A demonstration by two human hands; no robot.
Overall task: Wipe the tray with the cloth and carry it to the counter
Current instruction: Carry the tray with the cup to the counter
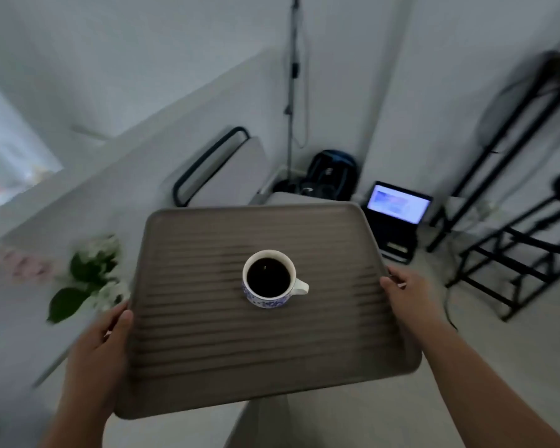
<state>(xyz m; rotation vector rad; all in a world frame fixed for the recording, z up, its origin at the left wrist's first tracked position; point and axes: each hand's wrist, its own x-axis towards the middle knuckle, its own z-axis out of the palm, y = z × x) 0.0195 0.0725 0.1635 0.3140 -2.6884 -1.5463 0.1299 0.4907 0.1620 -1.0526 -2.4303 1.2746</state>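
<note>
A grey-brown ribbed tray [207, 350] is held up in the air in front of me, roughly level. My left hand [101, 347] grips its left edge, thumb on the rim. My right hand [407, 295] grips its right edge. A white cup with a blue pattern [270, 279], full of dark coffee, stands near the tray's middle with its handle pointing right. No cloth is in view.
A white table [20, 318] with a white-flowered plant [91, 279] lies to the left. A folded chair [217, 166] leans on the wall behind. A backpack [332, 173] and an open laptop [398, 205] sit on the floor. Black metal racks [514, 253] stand right.
</note>
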